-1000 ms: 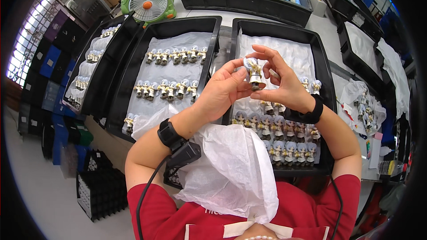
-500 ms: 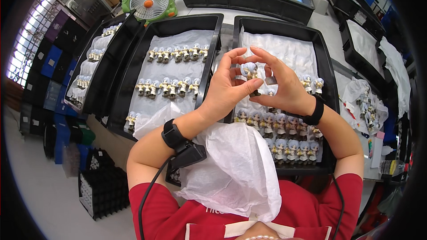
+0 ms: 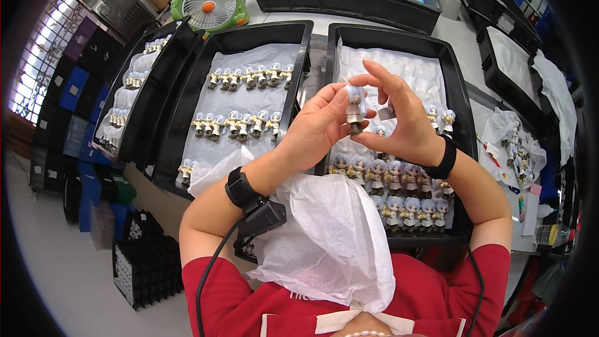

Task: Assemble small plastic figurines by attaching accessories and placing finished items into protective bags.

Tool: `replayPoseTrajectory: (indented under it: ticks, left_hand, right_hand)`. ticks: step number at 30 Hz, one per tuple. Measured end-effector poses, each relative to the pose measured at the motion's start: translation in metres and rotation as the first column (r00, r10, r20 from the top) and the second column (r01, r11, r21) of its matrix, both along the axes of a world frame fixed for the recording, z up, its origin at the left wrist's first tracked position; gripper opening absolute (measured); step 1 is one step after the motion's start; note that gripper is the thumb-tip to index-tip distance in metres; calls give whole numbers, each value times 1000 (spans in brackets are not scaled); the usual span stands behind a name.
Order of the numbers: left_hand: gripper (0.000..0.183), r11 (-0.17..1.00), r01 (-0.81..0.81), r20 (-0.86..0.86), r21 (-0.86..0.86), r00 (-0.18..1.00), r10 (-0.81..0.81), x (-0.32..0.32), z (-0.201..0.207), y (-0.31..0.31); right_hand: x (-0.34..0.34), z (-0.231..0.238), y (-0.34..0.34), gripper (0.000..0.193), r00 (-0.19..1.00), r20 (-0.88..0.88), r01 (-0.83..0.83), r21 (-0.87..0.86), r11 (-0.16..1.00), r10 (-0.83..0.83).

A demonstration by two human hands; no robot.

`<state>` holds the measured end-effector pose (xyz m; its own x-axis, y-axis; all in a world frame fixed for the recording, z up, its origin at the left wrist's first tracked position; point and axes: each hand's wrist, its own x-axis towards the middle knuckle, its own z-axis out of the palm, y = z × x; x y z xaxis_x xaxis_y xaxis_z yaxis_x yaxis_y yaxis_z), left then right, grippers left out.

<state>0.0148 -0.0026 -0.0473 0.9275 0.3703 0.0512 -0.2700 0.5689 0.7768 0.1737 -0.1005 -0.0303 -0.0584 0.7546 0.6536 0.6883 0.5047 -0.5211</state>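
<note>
My left hand (image 3: 318, 122) is closed on a small figurine (image 3: 355, 107) with pale blue-white hair, a light outfit and dark feet. The figurine is upright, its back mostly toward me. Around its right side curves my right hand (image 3: 402, 112), thumb and forefinger apart. A small grey piece (image 3: 387, 113) sits by the curled fingers of that hand and appears gripped there; its kind cannot be made out. Beneath both hands is a black tray (image 3: 463, 118) lined with white paper. Rows of similar figurines (image 3: 410, 209) stand in its near part.
Another black tray (image 3: 304, 56) with rows of figurines lies to the left, and a third tray (image 3: 146, 97) leans beyond it. White paper (image 3: 324, 237) drapes over the near edge. A green fan (image 3: 209, 3) and a long black tray (image 3: 349, 6) stand at the back.
The figurine has turned in my left fingers, from its side toward its back, and is more upright. My right hand has shifted slightly right, its fingers farther from the figurine.
</note>
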Motion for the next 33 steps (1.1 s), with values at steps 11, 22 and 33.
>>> replayPoseTrajectory:
  ticks: [11,22,33]
  left_hand:
    - [44,974,11,-27,-228,999,-17,1,7,2]
    - [38,968,-94,-6,-232,995,95,-1,3,7]
    - [40,974,-58,-6,-220,998,58,-3,1,9]
  right_hand:
    - [15,-4,6,70,996,-75,40,-45,998,-43]
    - [39,-32,5,39,920,390,258,-659,707,27]
    - [35,-33,7,40,906,410,237,-698,675,106]
